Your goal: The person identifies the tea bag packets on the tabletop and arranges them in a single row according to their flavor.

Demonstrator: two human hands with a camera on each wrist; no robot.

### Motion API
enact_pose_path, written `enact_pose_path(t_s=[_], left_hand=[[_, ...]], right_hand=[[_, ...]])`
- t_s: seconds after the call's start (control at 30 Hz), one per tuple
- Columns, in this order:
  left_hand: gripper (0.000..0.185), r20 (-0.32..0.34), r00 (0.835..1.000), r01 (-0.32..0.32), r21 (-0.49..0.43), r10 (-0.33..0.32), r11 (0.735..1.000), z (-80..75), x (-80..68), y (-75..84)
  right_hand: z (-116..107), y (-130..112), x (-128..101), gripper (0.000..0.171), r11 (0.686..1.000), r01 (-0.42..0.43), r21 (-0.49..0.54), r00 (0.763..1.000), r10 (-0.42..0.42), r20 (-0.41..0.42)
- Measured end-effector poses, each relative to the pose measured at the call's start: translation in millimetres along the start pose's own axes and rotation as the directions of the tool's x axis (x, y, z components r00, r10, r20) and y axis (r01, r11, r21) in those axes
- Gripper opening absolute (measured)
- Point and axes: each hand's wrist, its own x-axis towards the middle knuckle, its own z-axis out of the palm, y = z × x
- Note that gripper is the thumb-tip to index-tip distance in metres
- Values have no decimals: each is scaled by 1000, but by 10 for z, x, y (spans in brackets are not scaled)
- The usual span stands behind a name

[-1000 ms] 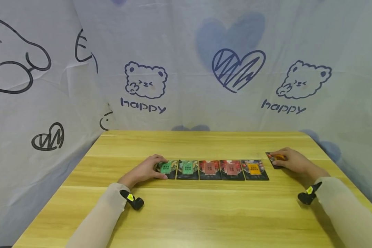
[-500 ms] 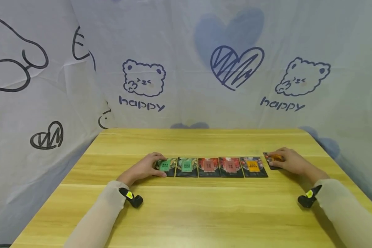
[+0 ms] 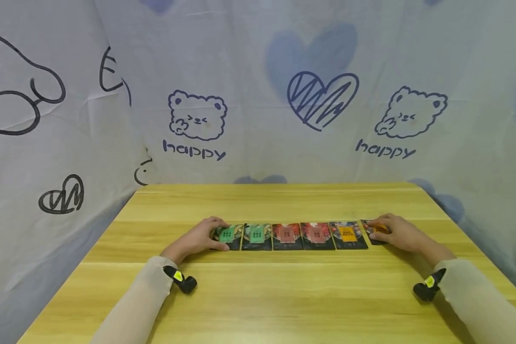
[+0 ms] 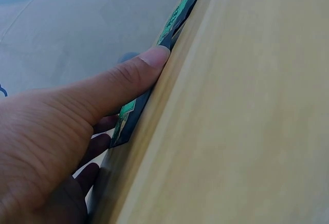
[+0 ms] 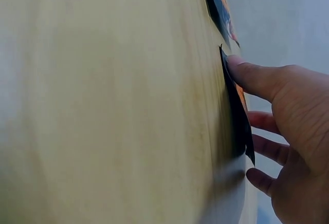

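Note:
Several flat dark packets lie in a row on the table. At the left end is a green-labelled packet (image 3: 227, 234); my left hand (image 3: 201, 235) rests on it, thumb along its near edge and fingers toward its far edge. My right hand (image 3: 399, 232) grips an orange-labelled packet (image 5: 238, 106) at the right end, thumb on its face, fingers partly hidden behind. That packet's edges curl up in the right wrist view. Between the hands lie another green packet (image 3: 257, 235), two red packets (image 3: 286, 235) and an orange packet (image 3: 348, 233).
The wooden table (image 3: 266, 296) ends at a back edge in front of a white cloth (image 3: 258, 62) printed with hearts and bears. Cloth also hangs at the left and right sides. Each wrist wears a black strap with a small camera (image 3: 188, 285).
My right hand has brought the orange-labelled packet left and nearer, so it sits close beside the row's right end. The left hand has stayed at the leftmost green packet.

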Motion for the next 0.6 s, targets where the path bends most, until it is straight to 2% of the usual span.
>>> enact_pose_path(t_s=[0.6], left_hand=[[72, 8, 1000, -3, 14, 3, 1000, -17, -10, 16]], right_hand=[[59, -29, -67, 48, 998, 35, 42, 999, -35, -16]])
